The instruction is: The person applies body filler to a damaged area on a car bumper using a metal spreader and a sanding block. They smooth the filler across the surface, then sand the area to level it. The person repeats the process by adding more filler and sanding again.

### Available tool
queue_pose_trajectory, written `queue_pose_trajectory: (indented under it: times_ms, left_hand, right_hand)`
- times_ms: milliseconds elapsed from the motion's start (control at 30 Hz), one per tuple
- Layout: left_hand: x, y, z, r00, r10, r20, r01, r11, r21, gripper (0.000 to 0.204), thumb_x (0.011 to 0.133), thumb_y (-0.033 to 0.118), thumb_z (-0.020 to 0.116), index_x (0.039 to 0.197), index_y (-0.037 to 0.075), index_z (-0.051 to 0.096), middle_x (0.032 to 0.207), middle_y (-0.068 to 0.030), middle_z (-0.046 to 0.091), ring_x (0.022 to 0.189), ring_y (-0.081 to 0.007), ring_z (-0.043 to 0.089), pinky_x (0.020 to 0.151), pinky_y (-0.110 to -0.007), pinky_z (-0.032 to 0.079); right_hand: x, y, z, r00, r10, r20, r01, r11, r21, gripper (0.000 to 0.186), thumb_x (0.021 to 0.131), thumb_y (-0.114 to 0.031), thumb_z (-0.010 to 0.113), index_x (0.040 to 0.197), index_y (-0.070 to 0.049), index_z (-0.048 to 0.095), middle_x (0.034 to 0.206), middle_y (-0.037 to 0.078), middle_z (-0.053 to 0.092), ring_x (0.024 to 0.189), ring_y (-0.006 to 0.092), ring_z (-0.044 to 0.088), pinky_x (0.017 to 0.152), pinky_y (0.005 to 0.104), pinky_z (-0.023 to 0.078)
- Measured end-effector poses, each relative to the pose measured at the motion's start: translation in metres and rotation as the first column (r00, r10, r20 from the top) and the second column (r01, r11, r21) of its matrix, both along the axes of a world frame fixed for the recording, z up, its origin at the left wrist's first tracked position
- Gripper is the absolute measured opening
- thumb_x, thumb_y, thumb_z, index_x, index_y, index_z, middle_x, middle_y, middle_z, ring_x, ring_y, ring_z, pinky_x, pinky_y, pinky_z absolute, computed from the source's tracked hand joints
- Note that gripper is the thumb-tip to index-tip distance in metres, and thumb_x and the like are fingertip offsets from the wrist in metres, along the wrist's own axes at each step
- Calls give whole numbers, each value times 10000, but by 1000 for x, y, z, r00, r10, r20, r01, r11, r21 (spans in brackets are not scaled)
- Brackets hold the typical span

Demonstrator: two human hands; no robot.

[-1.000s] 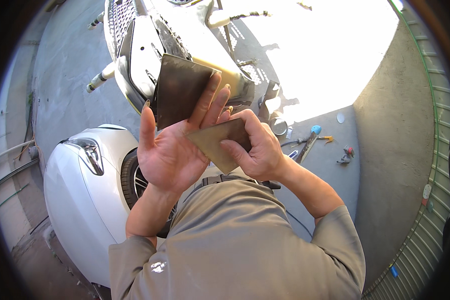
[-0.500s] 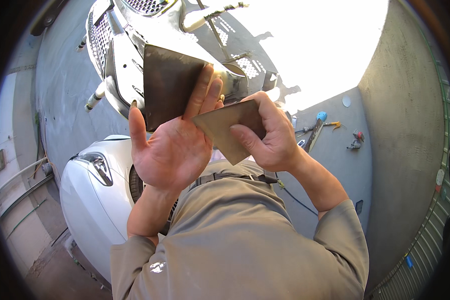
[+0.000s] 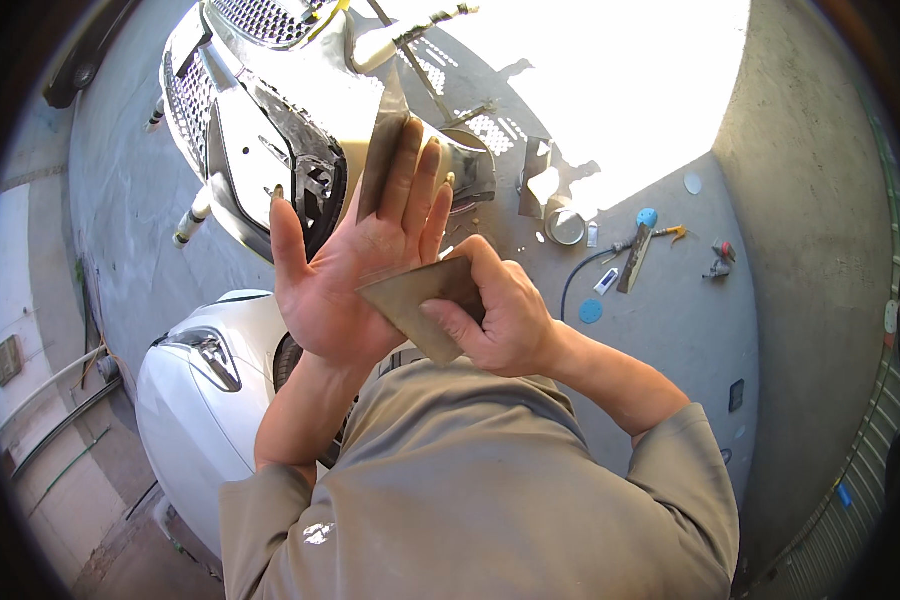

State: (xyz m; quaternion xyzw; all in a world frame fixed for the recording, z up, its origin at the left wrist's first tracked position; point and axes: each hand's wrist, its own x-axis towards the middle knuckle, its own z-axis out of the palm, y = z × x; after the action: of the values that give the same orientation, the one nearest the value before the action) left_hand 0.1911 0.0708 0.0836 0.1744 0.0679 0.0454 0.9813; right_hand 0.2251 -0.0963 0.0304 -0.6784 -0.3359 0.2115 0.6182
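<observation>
My left hand [image 3: 355, 275] is raised palm up, thumb spread and fingers stretched out, with a thin dark plate [image 3: 382, 150] held at its fingers. That plate is seen almost edge-on. In my right hand [image 3: 515, 325] is a flat metal putty spreader [image 3: 405, 300], pinched between the thumb on top and the fingers behind. The spreader's corner overlaps the left palm near the wrist; whether it touches the skin I cannot tell. Beyond my hands is a light car bumper [image 3: 270, 85] with a honeycomb grille and dark trim, on a stand with wrapped arms.
A white car [image 3: 195, 400] stands close at my left. On the grey floor at right lie a can [image 3: 565, 226], a long metal strip [image 3: 634, 260], blue sanding discs [image 3: 591, 312], a hose [image 3: 575, 280] and a small tube [image 3: 606, 281]. A wall [image 3: 810, 260] rises at far right.
The dark plate at my left hand has turned from nearly face-on to nearly edge-on. My right hand with the spreader has moved left and down, across the left palm. The view has shifted slightly.
</observation>
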Motion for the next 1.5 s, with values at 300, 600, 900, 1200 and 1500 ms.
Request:
queue_pose_trajectory:
  times_ms: [300,600,900,1200,1500]
  left_hand:
    - [-24,96,-33,971,124,-203,15,820,572,543,1123,98,456,1656,17,389,1609,-146,526,1415,-246,580,1219,-374,437]
    - [-109,133,-47,949,-208,-237,298,838,457,603,1135,66,505,1679,-38,266,1443,-129,609,1294,-151,604,1131,-321,466]
    - [-132,178,-76,960,-204,-194,277,573,771,452,1137,73,523,1562,-56,437,1374,-112,656,1228,-145,617,1092,-304,475]
    - [-111,167,-92,957,-133,-260,287,586,758,423,1134,70,540,1534,-52,468,1375,-110,664,1233,-144,617,1095,-311,473]
    - [-75,136,-127,885,54,-462,215,833,510,441,1138,78,533,1555,-32,437,1406,-94,639,1269,-123,599,1108,-303,467]
  right_hand:
    - [-18,8,12,901,-435,13,406,851,333,181,1081,-24,637,1260,-22,615,1034,101,773,830,118,709,685,260,548]
    - [-133,88,-14,500,-159,851,76,987,140,386,917,-251,804,1275,-395,806,1298,56,638,1231,238,608,1156,494,540]
    - [-174,82,10,620,0,785,342,900,-271,394,864,-48,693,1237,-113,798,1137,103,726,1042,330,714,1034,501,604]
    - [-116,73,-12,536,105,838,264,922,-284,368,875,-32,698,1228,-80,788,1181,176,750,1044,339,749,882,434,641]
    - [-22,80,-78,914,-69,399,226,904,-362,268,936,5,708,1201,5,750,1042,162,748,904,310,741,774,393,607]
